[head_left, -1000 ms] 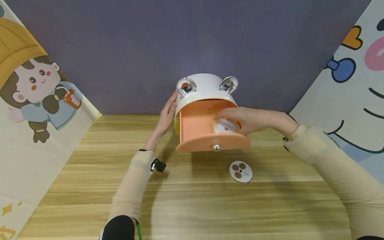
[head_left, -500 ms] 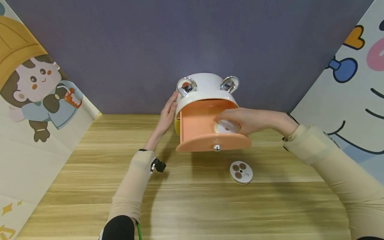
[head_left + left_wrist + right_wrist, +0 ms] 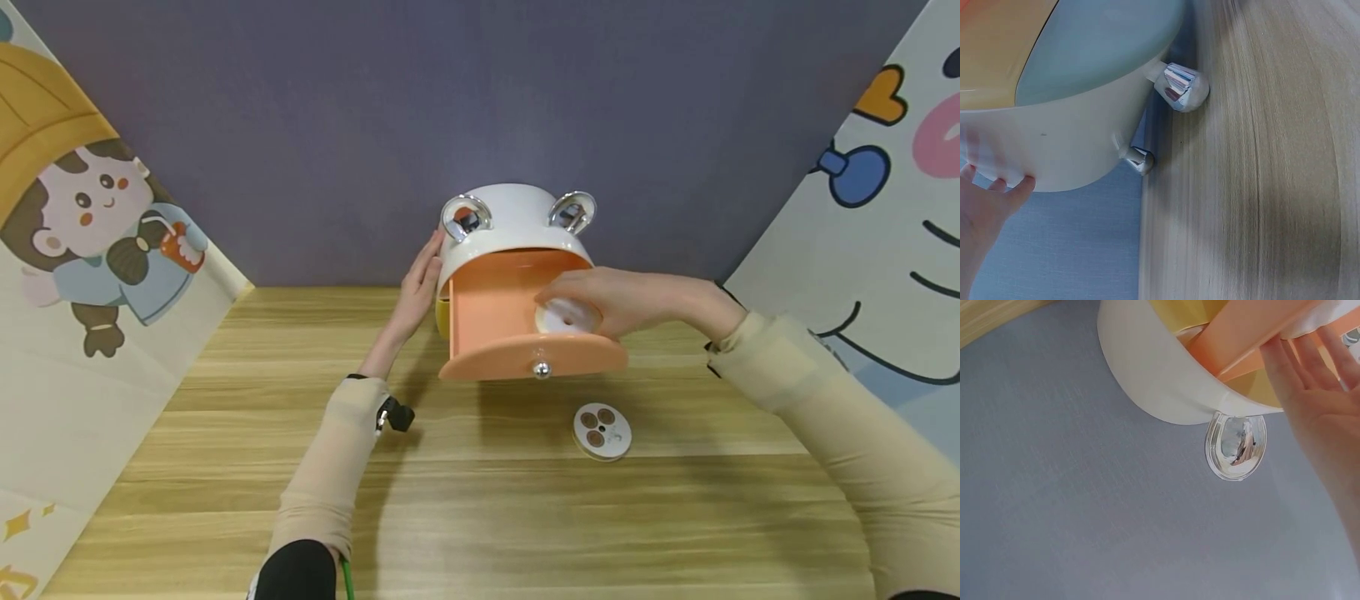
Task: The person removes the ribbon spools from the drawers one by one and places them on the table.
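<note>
Though little shifts from a second ago, the right hand [image 3: 621, 298] has its grip curled round a white roll [image 3: 567, 317] inside the orange drawer [image 3: 491, 361]; the left hand [image 3: 417, 290] rests straight fingers on the white box [image 3: 513, 208], so work seems paused.

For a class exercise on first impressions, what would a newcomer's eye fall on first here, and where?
Probably the white box at the centre of the head view, with two silver ear-like pieces and an open orange drawer facing the person. Next, the right hand holding a round white thing inside the drawer. A large cartoon figure in a yellow hat also stands out on the left wall.
</note>
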The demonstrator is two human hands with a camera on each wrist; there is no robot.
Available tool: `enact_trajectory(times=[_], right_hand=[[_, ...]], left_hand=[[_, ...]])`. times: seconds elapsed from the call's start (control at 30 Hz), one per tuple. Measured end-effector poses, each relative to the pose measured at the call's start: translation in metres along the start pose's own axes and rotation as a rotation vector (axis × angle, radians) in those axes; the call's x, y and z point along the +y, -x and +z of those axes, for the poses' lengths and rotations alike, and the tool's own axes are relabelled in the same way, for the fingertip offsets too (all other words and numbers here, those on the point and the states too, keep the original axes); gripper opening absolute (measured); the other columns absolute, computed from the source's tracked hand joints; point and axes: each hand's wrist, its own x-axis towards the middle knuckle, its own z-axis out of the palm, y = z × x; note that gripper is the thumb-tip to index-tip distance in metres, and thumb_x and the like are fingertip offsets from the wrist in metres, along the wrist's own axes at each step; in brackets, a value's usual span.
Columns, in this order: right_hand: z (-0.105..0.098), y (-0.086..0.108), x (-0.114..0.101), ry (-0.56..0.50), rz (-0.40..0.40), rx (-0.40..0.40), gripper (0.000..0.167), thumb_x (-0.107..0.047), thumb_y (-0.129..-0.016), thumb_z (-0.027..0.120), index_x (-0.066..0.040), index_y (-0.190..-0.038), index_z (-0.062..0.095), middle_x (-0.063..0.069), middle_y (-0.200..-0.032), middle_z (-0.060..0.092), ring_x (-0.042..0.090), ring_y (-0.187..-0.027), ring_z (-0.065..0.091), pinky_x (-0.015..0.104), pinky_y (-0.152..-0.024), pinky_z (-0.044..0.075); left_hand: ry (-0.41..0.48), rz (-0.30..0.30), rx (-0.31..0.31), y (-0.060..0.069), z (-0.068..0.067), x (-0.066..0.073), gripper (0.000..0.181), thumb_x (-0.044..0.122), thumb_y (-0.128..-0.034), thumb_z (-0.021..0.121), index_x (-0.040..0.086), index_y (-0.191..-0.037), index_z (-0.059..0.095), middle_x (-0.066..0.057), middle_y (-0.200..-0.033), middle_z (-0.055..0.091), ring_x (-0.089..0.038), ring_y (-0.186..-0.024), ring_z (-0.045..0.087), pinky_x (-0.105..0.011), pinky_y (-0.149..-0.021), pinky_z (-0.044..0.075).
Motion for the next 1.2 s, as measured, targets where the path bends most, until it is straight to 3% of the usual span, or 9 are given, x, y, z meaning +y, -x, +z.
enact_trajectory(times=[0.4,0.63,0.93,1.03,1.13,1.2], right_hand=[[-0.004,0.005,0.001,0.002,0.032,0.011,0.064,-0.025,-0.079,0.081,-0.008,-0.135,0.056,0.002,-0.13,0.063,0.02,-0.119,0.058,0.043,-0.1,0.049],[-0.012,0.01,-0.001,-0.02,0.04,0.051,0.064,-0.03,-0.078,0.083,-0.013,-0.135,0.057,0.0,-0.127,0.063,0.018,-0.116,0.058,0.043,-0.099,0.049],[-0.023,0.019,-0.007,-0.01,0.077,0.089,0.067,-0.024,-0.078,0.084,-0.012,-0.138,0.055,0.002,-0.138,0.058,0.02,-0.119,0.056,0.044,-0.1,0.048],[-0.025,0.023,-0.008,-0.013,0.103,0.091,0.069,-0.026,-0.077,0.085,-0.014,-0.138,0.055,0.0,-0.137,0.058,0.018,-0.118,0.055,0.044,-0.099,0.048],[-0.028,0.028,-0.007,-0.008,0.119,0.094,0.071,-0.03,-0.075,0.087,-0.015,-0.137,0.056,-0.002,-0.134,0.059,0.017,-0.115,0.056,0.043,-0.098,0.048],[-0.03,0.031,-0.007,-0.005,0.13,0.097,0.071,-0.032,-0.075,0.087,-0.016,-0.137,0.056,-0.003,-0.131,0.06,0.017,-0.114,0.056,0.044,-0.097,0.049]], left_hand=[[-0.003,-0.01,-0.016,0.001,0.002,-0.001,0.05,0.021,-0.1094,0.034,0.009,-0.157,0.027,-0.014,-0.166,0.018,-0.03,-0.156,0.015,-0.05,-0.127,0.013],[0.003,-0.01,0.012,-0.008,0.003,-0.032,0.048,0.022,-0.1097,0.032,0.02,-0.158,0.027,-0.006,-0.168,0.018,-0.025,-0.156,0.014,-0.05,-0.127,0.013],[0.001,0.006,0.004,-0.008,0.002,-0.038,0.059,0.054,-0.1039,0.032,0.029,-0.157,0.028,0.005,-0.167,0.019,-0.018,-0.156,0.015,-0.047,-0.128,0.015],[0.005,0.001,0.005,-0.007,0.003,-0.037,0.056,0.05,-0.1055,0.033,0.029,-0.157,0.028,0.004,-0.167,0.019,-0.019,-0.156,0.015,-0.048,-0.127,0.015],[0.016,-0.002,0.0,-0.008,0.003,-0.036,0.049,0.034,-0.1092,0.032,0.027,-0.158,0.027,0.002,-0.168,0.017,-0.021,-0.156,0.014,-0.048,-0.128,0.014],[0.022,-0.008,-0.006,-0.006,0.002,-0.026,0.049,0.024,-0.1098,0.032,0.021,-0.158,0.026,-0.004,-0.168,0.017,-0.024,-0.156,0.014,-0.048,-0.127,0.014]])
